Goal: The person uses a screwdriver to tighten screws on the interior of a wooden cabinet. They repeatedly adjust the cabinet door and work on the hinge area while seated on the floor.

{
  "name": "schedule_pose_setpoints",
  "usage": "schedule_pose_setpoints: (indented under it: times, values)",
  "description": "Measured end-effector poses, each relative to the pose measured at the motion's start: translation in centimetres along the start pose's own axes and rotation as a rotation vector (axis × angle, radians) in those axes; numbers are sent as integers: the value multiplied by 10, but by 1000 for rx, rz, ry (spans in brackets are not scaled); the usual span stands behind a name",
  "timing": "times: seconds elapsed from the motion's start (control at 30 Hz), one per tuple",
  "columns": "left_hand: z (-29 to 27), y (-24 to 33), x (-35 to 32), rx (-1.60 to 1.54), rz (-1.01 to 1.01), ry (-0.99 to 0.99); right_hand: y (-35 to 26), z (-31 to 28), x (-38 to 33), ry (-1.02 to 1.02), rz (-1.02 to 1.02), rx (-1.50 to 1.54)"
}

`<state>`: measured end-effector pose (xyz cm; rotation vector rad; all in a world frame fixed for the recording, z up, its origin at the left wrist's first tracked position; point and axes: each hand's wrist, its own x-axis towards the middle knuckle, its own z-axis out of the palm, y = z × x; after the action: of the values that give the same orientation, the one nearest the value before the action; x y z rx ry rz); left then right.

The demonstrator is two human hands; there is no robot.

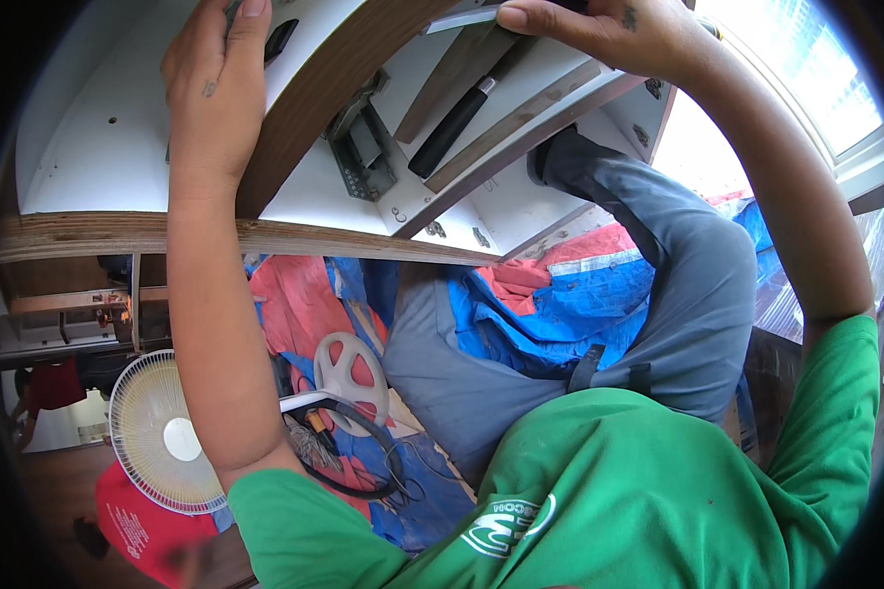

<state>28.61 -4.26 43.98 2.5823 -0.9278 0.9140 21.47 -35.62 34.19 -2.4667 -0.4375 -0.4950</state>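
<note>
My left hand (216,98) is raised at the top edge, over the white inner panel of a cabinet (98,231). Its thumb points up, most of its fingers are cut off, and a black, rounded object (281,39) lies just beside it. My right hand (614,34) reaches in at the top, its thumb over the end of a thin pale strip (460,20); the other fingers are mostly out of sight. Below it, a tool with a black handle (452,128) and a metal collar lies in a white compartment, between wooden strips (516,126). A grey metal bracket (363,147) stands beside them.
Blue and red tarpaulin (560,314) covers the floor around my bent leg (702,265). A white fan (172,432), its round base (352,378) and loose cables (363,481) are at lower left. Another person in red (147,520) is beyond. A bright window (805,69) is at right.
</note>
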Motion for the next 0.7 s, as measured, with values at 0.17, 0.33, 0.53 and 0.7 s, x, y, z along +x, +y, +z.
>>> schedule_pose_setpoints:
  times: [0.17,0.33,0.53,0.7]
  values:
    - [1,1,-2,13,3,11,3,0,-2,22,50,92]
    - [0,0,-1,-20,-6,-8,4,-2,-3,37,-29,-18]
    - [0,-1,0,54,60,9,1,2,2,32,-74,52]
    - [0,-2,-3,-10,11,-3,1,-2,-1,44,3,91]
